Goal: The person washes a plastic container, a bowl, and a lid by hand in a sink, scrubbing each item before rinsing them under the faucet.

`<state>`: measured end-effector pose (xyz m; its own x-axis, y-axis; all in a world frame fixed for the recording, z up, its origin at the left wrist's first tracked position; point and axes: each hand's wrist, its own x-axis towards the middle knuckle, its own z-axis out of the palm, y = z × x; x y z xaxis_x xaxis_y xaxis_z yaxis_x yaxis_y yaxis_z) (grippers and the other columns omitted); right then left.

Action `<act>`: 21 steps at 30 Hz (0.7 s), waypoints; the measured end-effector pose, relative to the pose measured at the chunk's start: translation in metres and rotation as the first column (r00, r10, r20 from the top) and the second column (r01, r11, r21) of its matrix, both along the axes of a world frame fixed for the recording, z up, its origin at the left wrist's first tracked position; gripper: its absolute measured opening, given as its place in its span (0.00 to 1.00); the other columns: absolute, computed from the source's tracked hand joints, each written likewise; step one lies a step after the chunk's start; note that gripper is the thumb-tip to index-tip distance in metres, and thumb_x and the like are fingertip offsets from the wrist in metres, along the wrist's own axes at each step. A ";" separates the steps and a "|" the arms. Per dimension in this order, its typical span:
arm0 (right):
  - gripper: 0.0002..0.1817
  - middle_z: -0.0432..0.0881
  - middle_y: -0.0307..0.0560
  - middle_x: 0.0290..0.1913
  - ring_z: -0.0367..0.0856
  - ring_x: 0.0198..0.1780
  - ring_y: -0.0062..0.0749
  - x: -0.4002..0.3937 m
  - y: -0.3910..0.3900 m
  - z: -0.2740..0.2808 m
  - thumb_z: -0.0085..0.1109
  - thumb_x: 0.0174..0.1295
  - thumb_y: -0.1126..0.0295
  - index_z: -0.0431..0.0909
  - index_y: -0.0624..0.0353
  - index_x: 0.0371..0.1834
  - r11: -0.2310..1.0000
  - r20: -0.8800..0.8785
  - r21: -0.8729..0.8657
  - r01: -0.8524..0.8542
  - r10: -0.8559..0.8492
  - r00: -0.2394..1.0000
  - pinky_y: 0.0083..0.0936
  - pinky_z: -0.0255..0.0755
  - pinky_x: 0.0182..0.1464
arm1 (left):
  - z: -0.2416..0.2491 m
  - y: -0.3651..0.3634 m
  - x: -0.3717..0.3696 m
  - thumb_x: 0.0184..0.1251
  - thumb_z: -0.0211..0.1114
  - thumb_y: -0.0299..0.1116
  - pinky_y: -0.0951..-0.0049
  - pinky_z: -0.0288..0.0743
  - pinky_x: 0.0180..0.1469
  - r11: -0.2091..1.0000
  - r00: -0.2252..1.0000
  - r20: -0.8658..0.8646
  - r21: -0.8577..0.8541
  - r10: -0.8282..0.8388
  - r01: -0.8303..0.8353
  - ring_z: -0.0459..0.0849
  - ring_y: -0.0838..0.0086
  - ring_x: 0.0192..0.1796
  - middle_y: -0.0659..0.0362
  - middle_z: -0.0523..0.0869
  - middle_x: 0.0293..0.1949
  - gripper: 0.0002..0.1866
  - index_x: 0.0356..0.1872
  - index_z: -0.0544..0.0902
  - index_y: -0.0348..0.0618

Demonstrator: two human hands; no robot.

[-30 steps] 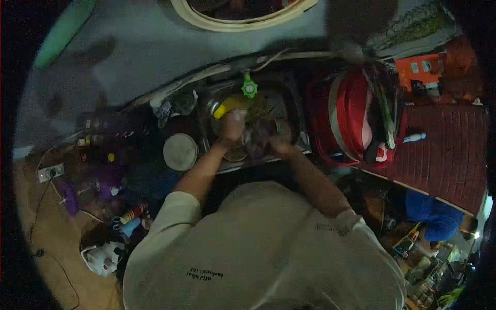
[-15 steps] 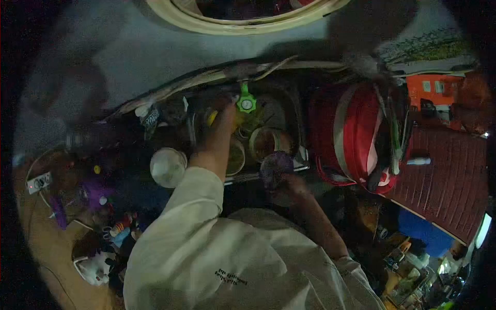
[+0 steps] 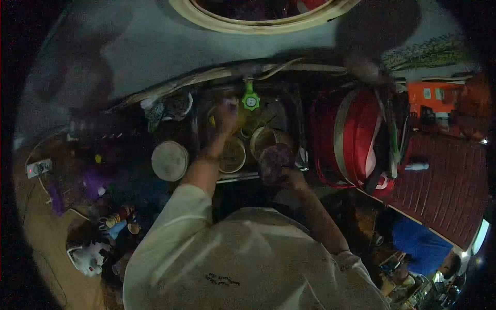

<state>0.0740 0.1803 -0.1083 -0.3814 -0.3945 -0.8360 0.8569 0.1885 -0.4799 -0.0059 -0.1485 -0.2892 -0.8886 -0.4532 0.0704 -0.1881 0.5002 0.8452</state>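
Dim sink basin (image 3: 294, 111) holds two round bowls (image 3: 232, 155), contents unreadable; a white lid (image 3: 169, 160) lies left of it. Since the earlier frame the purple cup (image 3: 275, 157) has risen slightly. Right hand (image 3: 288, 175) grips it at the basin's front edge; left hand (image 3: 226, 116) reaches near the green tap (image 3: 250, 101), grip unclear.

1. Counter (image 3: 155, 191): dark, cluttered, runs L to R under the wall.
2. Sink (image 3: 297, 111) set in counter, w/ bowls (image 3: 232, 155) inside.
3. Round white lid (image 3: 169, 160) lies just L of sink.
4. Red bag (image 3: 351, 134) sits R of sink.
5. Power strip (image 3: 39, 168) far L; small bottles (image 3: 116, 217) near front edge.
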 end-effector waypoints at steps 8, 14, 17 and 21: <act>0.12 0.75 0.46 0.42 0.75 0.41 0.33 -0.036 -0.029 -0.002 0.50 0.65 0.69 0.73 0.60 0.49 0.690 -0.603 0.259 -0.675 0.662 0.445 0.36 0.71 0.48 | 0.208 0.106 0.099 0.56 0.60 0.25 0.58 0.75 0.45 0.919 0.910 -0.155 -0.159 -0.384 0.361 0.81 0.53 0.42 0.47 0.83 0.38 0.13 0.44 0.82 0.36; 0.16 0.75 0.48 0.40 0.76 0.38 0.32 -0.038 -0.059 0.033 0.59 0.54 0.76 0.72 0.60 0.48 0.921 -0.403 -0.255 -0.296 0.178 0.898 0.30 0.74 0.39 | 0.288 0.093 0.096 0.55 0.64 0.33 0.59 0.72 0.56 0.832 0.861 -0.095 -0.329 -0.500 0.447 0.79 0.55 0.51 0.53 0.82 0.44 0.17 0.47 0.83 0.45; 0.10 0.79 0.45 0.35 0.81 0.38 0.37 -0.038 -0.071 0.081 0.59 0.55 0.71 0.78 0.64 0.39 0.949 -0.235 -0.142 -0.282 0.245 0.941 0.33 0.76 0.42 | 0.284 0.090 0.090 0.56 0.62 0.31 0.59 0.72 0.55 0.843 0.865 -0.177 -0.383 -0.469 0.378 0.79 0.55 0.51 0.53 0.81 0.45 0.15 0.46 0.83 0.45; 0.14 0.80 0.48 0.41 0.81 0.43 0.40 -0.041 -0.053 0.049 0.57 0.58 0.68 0.77 0.64 0.44 0.934 -0.257 -0.100 -0.344 0.310 0.915 0.35 0.76 0.48 | 0.305 0.107 0.092 0.59 0.60 0.28 0.57 0.72 0.53 0.773 0.830 -0.131 -0.466 -0.542 0.431 0.79 0.55 0.50 0.51 0.83 0.44 0.13 0.45 0.84 0.45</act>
<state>0.0326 0.1277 -0.0594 -0.3880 -0.6369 -0.6662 0.6194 0.3551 -0.7002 0.0857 -0.0412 0.0156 -0.9083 0.1543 0.3889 0.3579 0.7681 0.5310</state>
